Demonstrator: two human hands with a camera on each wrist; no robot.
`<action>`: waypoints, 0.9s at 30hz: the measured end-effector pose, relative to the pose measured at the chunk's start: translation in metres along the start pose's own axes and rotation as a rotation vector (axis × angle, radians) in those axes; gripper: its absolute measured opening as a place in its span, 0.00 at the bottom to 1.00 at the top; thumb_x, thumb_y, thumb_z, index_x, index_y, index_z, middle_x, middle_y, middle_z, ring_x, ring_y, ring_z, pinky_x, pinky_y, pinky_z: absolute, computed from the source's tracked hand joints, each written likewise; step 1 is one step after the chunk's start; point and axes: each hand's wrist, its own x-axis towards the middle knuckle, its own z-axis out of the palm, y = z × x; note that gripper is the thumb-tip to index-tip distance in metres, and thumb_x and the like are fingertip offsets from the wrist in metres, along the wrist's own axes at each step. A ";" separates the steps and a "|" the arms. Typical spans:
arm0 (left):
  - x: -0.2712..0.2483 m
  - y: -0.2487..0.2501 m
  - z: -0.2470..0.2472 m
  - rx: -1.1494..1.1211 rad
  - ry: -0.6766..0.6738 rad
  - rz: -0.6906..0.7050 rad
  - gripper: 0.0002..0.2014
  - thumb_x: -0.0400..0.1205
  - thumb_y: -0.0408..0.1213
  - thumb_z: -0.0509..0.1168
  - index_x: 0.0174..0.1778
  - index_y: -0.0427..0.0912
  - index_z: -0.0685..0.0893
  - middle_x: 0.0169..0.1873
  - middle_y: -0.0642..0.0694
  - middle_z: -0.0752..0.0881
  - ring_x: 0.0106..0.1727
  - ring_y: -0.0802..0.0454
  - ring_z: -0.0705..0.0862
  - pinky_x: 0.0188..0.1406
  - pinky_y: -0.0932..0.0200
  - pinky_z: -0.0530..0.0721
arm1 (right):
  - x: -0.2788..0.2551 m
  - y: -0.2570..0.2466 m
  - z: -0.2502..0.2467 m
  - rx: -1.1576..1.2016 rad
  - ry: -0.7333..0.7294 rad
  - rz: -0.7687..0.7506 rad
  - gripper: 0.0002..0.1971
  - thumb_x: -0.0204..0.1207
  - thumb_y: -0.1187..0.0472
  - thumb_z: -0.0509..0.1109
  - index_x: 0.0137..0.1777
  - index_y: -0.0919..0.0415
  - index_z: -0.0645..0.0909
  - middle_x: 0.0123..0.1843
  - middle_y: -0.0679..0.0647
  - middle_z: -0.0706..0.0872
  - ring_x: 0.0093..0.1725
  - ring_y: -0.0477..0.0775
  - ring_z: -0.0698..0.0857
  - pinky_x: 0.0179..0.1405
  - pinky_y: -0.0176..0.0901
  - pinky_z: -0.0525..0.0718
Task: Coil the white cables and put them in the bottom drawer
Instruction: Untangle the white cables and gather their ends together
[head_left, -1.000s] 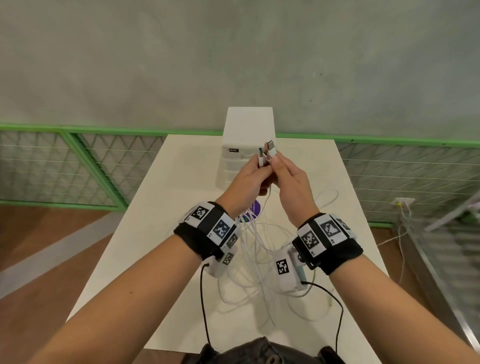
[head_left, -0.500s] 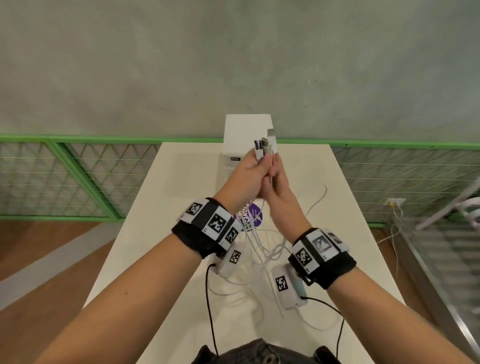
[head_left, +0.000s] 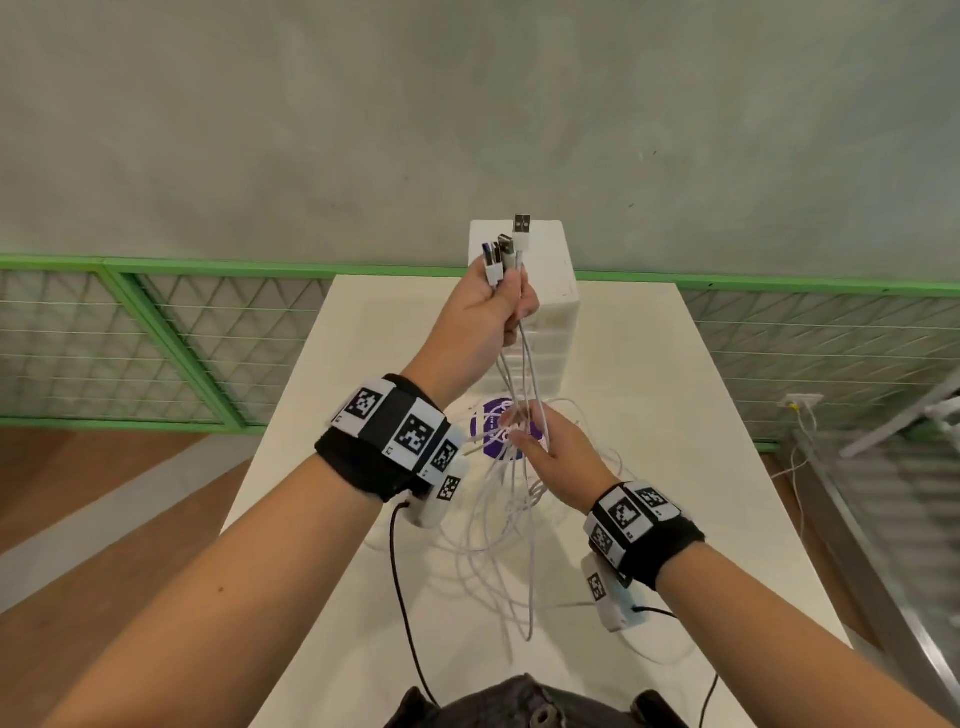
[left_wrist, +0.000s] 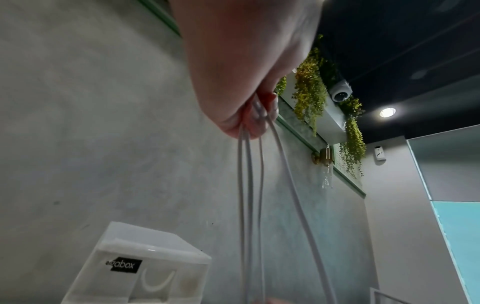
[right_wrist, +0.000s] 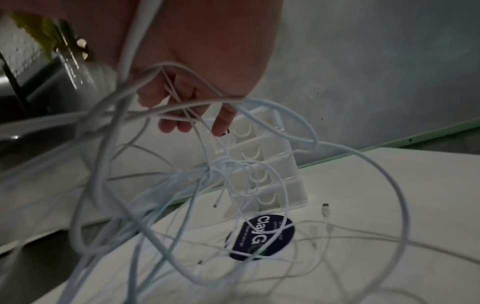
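My left hand (head_left: 493, 306) is raised in front of the white drawer unit (head_left: 553, 322) and grips several white cables just below their USB plugs (head_left: 511, 249). The cables (head_left: 530, 545) hang down in tangled loops onto the table. From the left wrist view, the strands (left_wrist: 246, 205) drop straight from my closed fingers. Lower down, my right hand (head_left: 540, 441) holds the strands between its curled fingers (right_wrist: 179, 125). The loose cables (right_wrist: 182, 205) loop below it. The drawer unit (right_wrist: 265, 164) has all its drawers closed, including the bottom drawer (right_wrist: 272, 199).
A white table (head_left: 701, 467) carries a round purple sticker (head_left: 493, 431) in front of the drawer unit. A green mesh fence (head_left: 156, 338) runs behind and left of the table, below a grey wall. A metal rack (head_left: 909, 493) stands to the right.
My left hand has lifted the bundled plugs higher. My right hand has left the plugs and slid down the cables toward the table.
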 end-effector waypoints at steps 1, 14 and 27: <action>0.000 -0.001 -0.001 0.009 -0.001 0.000 0.13 0.90 0.33 0.47 0.39 0.42 0.68 0.28 0.51 0.71 0.21 0.65 0.65 0.23 0.70 0.65 | 0.000 0.005 0.000 -0.026 -0.007 0.012 0.14 0.79 0.58 0.65 0.64 0.51 0.75 0.64 0.48 0.81 0.62 0.43 0.77 0.62 0.38 0.73; 0.004 -0.024 -0.023 0.108 0.141 -0.001 0.13 0.89 0.32 0.46 0.40 0.45 0.68 0.32 0.48 0.74 0.22 0.66 0.70 0.26 0.73 0.68 | -0.006 0.063 -0.037 -0.501 0.183 -0.003 0.18 0.70 0.38 0.56 0.25 0.46 0.69 0.20 0.41 0.67 0.29 0.50 0.69 0.43 0.49 0.73; 0.005 -0.041 -0.021 0.007 0.240 -0.054 0.11 0.89 0.34 0.47 0.41 0.45 0.67 0.31 0.49 0.73 0.21 0.65 0.67 0.21 0.71 0.66 | -0.026 0.059 -0.023 -0.627 0.501 0.197 0.36 0.56 0.32 0.73 0.56 0.58 0.76 0.58 0.59 0.77 0.64 0.62 0.73 0.76 0.66 0.56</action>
